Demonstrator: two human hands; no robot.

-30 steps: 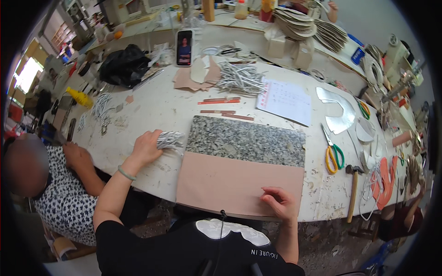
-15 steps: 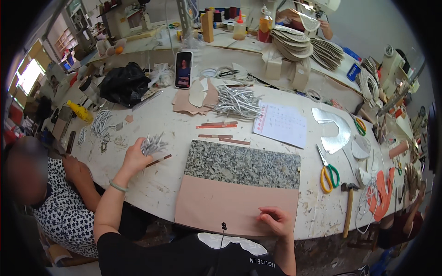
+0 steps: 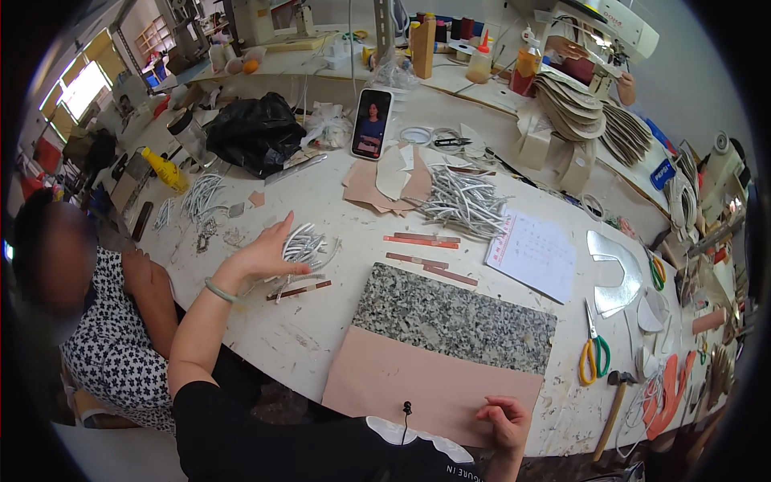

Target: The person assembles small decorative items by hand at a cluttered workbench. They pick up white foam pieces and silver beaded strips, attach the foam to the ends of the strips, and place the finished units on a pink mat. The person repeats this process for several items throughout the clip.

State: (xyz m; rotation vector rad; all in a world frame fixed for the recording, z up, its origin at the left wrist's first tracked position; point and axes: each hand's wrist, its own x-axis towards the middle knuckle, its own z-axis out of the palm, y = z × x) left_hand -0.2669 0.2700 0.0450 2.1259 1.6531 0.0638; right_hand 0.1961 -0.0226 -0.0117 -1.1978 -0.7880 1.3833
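Littered white workbench point(image 3: 273, 333), bright window point(image 3: 80, 95) — left grip point(image 3: 267, 251) released, spread about silvery cords point(image 3: 305, 243); right grip point(image 3: 506, 421) — can't tell

Silvery grey cords point(image 3: 308, 243) show at the left grip point(image 3: 277, 255), with a reddish-brown strip point(image 3: 301, 290) just beside it. Beneath the right grip point(image 3: 506, 420), the sheet point(image 3: 405, 379) is plain dusty pink; beyond it the slab point(image 3: 454, 317) is mottled grey, black and white. Right of that grip, the scissors point(image 3: 589, 361) pair one yellow handle with one green. Left of the left grip, a co-worker's top point(image 3: 120, 365) is white with dark flower-like motifs.
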